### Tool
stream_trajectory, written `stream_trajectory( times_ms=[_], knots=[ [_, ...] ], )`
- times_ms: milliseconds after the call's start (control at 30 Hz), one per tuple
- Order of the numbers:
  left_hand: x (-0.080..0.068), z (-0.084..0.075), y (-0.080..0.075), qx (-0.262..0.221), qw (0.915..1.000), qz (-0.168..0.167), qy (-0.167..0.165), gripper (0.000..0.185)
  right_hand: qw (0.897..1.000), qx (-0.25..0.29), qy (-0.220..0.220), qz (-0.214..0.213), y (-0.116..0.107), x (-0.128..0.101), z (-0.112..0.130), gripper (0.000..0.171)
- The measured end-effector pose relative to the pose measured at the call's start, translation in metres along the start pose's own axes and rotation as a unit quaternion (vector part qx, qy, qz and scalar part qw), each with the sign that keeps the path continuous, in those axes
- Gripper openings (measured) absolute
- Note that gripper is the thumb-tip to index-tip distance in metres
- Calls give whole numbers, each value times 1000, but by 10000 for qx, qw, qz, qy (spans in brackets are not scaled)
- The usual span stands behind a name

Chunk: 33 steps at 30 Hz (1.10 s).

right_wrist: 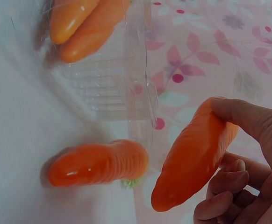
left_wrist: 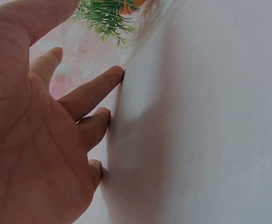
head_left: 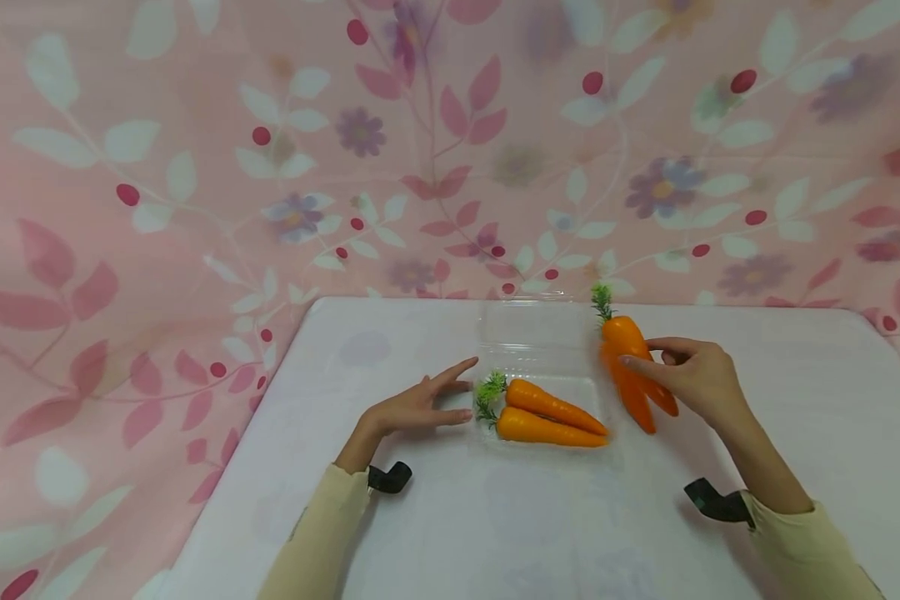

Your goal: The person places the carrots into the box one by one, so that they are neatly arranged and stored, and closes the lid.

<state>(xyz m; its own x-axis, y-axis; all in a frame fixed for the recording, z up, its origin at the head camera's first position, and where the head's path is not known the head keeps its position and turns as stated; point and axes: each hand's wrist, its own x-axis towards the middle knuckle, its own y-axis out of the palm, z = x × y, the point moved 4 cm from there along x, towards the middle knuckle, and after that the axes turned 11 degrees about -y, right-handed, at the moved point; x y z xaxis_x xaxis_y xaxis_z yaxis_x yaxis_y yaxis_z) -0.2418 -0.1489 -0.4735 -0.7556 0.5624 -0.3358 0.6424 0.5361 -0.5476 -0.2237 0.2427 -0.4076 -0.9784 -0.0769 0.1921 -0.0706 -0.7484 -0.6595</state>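
My right hand pinches an orange toy carrot between thumb and fingers, its tip pointing down in the right wrist view. Just beside it, another carrot lies on the table. A clear plastic box stands in front of me with its lid folded back. Two carrots lie side by side inside, green leafy tops to the left. My left hand is at the box's left edge, fingers spread, holding nothing; its fingertips rest on the table in the left wrist view.
A white cloth covers the table. Behind it hangs a pink floral curtain. Each wrist bears a black camera mount, seen on the left and right.
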Motion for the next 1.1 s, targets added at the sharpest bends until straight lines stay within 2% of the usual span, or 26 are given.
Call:
stream_trajectory(
  times_ms=[700,933,1100],
  knots=[
    [2,-1,0,59,9999,44,-82,86,9997,245,-48,84,15,5,21,62],
    [1,0,0,59,9999,22,-125,86,9985,506,51,224,21,6,27,66],
    [1,-1,0,50,9999,16,-118,86,9977,625,-59,252,25,6,31,65]
  ],
)
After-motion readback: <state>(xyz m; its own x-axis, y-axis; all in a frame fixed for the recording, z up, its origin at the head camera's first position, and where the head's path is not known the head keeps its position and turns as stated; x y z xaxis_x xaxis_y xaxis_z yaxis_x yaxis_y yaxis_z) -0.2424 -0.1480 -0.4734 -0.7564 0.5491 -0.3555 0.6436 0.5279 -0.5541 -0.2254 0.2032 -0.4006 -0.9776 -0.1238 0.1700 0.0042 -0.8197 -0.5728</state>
